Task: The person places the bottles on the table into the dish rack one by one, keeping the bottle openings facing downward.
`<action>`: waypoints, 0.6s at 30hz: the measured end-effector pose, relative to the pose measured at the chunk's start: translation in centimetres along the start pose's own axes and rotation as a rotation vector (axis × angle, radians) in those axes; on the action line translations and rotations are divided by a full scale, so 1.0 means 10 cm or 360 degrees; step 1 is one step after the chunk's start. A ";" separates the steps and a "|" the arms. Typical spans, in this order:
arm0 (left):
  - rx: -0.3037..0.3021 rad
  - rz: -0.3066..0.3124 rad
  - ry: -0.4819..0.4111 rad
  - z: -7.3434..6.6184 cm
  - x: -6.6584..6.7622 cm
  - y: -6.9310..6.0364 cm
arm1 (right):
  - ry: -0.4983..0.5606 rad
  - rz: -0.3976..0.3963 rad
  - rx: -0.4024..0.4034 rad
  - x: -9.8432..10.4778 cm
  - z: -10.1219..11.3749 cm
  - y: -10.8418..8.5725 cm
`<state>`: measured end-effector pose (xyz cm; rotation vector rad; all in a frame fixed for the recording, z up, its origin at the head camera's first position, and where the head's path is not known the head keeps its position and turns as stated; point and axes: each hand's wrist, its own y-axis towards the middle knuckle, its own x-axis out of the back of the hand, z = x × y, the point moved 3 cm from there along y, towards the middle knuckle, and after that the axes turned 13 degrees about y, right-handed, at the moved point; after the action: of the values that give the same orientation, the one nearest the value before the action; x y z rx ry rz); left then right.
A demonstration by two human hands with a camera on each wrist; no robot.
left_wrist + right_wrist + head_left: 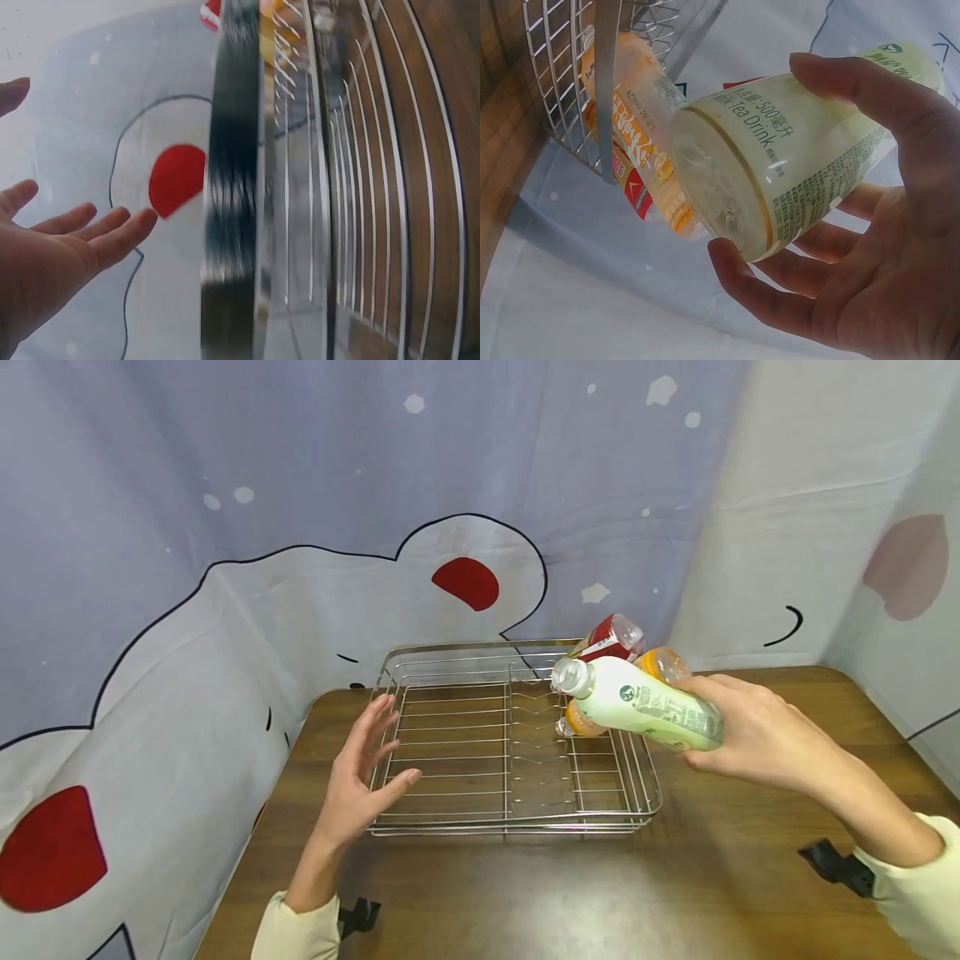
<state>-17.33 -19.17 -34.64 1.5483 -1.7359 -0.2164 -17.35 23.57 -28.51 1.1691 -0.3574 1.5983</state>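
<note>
My right hand (757,731) grips a pale green milk tea bottle (648,706) by its base end, its neck pointing left over the right side of a wire dish rack (450,817). In the right wrist view the fingers and thumb curl round the bottle (802,142), whose clear base faces the camera. Beneath it, a red-labelled bottle (603,643) and orange-labelled bottles (663,664) lean in the rack's right section, partly hidden. My left hand (356,777) hovers by the rack's left side, fingers spread and holding nothing; the left wrist view shows this hand (60,255) beside the rack's rim (232,150).
The rack stands on a brown wooden table (525,893). Behind and to the left hangs a patterned curtain (300,460) that meets the table's back edge. Wavy wire dividers (536,735) run across the rack right of its middle.
</note>
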 end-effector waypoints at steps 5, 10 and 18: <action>-0.0060 0.0085 -0.0067 -0.10 -0.16 0.12 | -0.0058 0.0071 -0.0074 -0.02 0.05 0.03; -0.0124 0.0144 -0.0112 -0.21 -0.33 0.23 | -0.0111 0.0110 -0.0060 -0.07 0.10 0.07; -0.0206 0.0227 -0.0160 -0.33 -0.60 0.37 | -0.0198 0.0112 0.0029 -0.16 0.14 0.10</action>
<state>-18.31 -11.71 -32.80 1.3351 -1.8640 -0.3327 -17.57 21.24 -28.87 1.2859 -0.4701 1.5960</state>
